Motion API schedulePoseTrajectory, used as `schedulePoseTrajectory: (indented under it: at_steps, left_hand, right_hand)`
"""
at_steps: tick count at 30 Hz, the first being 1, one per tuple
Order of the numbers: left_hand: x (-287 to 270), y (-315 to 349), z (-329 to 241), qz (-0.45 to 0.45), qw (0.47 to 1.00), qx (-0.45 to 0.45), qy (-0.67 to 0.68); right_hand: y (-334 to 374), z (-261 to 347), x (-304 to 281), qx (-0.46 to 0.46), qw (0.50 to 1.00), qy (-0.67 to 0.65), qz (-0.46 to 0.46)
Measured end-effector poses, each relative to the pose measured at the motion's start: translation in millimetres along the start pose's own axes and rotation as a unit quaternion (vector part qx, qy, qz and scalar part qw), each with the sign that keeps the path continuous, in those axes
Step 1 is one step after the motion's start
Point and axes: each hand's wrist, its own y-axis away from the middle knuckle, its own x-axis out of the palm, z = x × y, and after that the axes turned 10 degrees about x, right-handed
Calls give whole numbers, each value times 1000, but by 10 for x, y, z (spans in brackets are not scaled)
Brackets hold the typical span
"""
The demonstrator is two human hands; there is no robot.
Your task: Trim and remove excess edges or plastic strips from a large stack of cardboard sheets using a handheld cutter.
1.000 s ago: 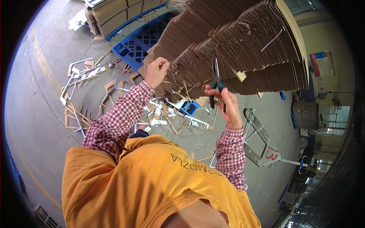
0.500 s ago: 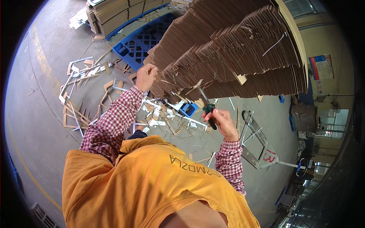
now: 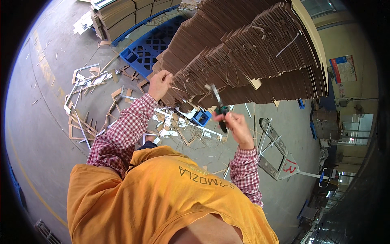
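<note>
A tall stack of brown cardboard sheets point(image 3: 239, 53) with ragged cut edges leans across the upper right. At its left end is my left hand point(image 3: 161, 85), fingers curled and pinched together; whatever they hold, if anything, is too small to make out. My right hand point(image 3: 239, 128) is closed around the dark green and black grip of a hammer point(image 3: 218, 99). The hammer's metal neck points up, its head close in front of the stack's lower edge. Thin torn strips hang from the cardboard near both hands.
Cardboard and white offcuts point(image 3: 172, 126) litter the floor below and left of the stack. A blue pallet point(image 3: 146, 51) lies behind my left hand. At the right stands a grey pallet jack point(image 3: 276, 152). More stacked cardboard point(image 3: 122, 18) sits at the far left.
My left hand has shifted slightly right and down along the stack's end. My right hand has risen a little with the hammer, whose tilt has changed slightly.
</note>
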Motion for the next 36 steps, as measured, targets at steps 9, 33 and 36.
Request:
schedulePoseTrajectory:
  at_steps: [9, 33, 36]
  left_hand:
    - [425, -224, -527, 0, 990, 128, 51]
    - [678, -417, -574, -75, 946, 303, -90]
    - [685, -454, -531, -85, 939, 303, -138]
  right_hand:
    - [-350, 644, -245, -129, 985, -83, -81]
    - [-364, -144, -64, -11, 992, 61, -106]
    - [-454, -77, -100, 16, 990, 31, -135]
